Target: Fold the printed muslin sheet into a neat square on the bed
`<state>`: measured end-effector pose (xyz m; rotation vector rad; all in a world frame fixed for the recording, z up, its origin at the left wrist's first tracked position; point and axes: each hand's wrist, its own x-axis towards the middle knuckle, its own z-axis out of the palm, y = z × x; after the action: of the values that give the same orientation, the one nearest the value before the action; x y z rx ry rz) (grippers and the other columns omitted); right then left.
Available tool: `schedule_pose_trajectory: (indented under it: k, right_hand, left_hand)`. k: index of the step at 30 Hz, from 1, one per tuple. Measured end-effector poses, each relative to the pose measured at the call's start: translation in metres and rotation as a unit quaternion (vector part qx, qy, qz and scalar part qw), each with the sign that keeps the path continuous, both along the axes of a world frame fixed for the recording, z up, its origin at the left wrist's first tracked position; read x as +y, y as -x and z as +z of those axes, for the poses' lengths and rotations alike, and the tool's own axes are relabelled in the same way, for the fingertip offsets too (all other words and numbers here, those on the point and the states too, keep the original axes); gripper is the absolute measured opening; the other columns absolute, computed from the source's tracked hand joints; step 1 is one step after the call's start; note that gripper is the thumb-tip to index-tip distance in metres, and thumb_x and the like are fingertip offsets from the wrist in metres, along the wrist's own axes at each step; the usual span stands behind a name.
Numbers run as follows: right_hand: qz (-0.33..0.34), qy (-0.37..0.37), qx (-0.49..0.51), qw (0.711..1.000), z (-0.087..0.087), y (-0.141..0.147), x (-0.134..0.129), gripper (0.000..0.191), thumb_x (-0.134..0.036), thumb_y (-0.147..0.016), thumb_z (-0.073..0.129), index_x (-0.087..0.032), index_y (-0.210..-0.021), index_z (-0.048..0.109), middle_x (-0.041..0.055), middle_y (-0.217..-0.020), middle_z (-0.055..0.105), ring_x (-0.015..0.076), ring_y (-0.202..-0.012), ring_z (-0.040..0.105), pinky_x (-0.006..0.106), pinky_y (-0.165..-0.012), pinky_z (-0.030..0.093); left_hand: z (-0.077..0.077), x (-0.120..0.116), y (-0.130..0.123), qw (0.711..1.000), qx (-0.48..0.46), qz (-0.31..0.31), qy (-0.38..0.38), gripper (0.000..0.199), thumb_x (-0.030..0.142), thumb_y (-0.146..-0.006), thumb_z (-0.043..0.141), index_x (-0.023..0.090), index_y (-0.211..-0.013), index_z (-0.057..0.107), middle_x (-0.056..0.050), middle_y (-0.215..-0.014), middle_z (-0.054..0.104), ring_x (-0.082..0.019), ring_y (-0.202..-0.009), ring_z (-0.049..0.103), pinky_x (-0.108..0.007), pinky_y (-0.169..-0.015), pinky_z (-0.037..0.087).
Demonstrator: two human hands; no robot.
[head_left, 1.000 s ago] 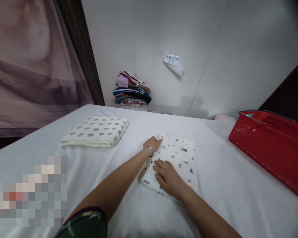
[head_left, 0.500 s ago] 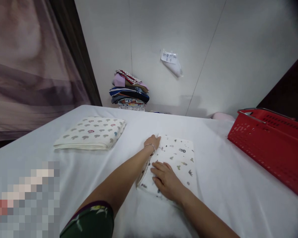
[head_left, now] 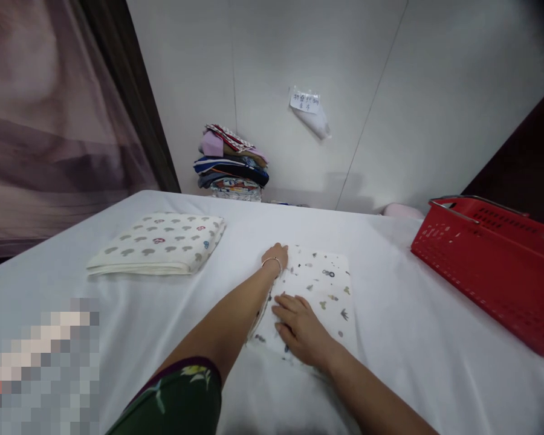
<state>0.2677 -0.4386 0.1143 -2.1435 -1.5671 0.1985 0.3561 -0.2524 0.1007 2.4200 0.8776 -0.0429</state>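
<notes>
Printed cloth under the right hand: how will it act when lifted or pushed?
The printed cloth will probably sag, as it looks soft and layered. It may unfold if lifted by one layer; no fastening shows. Lying flat, it should slide rather than roll.

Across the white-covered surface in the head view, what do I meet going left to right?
Folded mushroom-print cloth → folded cloth with small scattered prints, the right hand resting on it → red basket.
</notes>
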Motion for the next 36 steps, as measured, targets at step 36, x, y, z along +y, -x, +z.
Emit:
schedule_pose_trajectory:
  k: [36]
  right_hand:
    - [0.006, 0.009, -0.027, 1.000, 0.000, 0.004, 0.001, 0.031, -0.022, -0.088, 0.039, -0.020, -0.117, 0.051, 0.0078, -0.116, 0.056, 0.0205, -0.115, 0.041, 0.042, -0.101, 0.025]
  left_hand:
    - [-0.008, -0.034, 0.074, 0.966, -0.049, -0.237, -0.087, 0.058, 0.053, -0.087, 0.022, 0.023, -0.136, 0.031, -0.002, -0.149, 0.015, -0.019, -0.137, 0.007, -0.046, -0.110, 0.007]
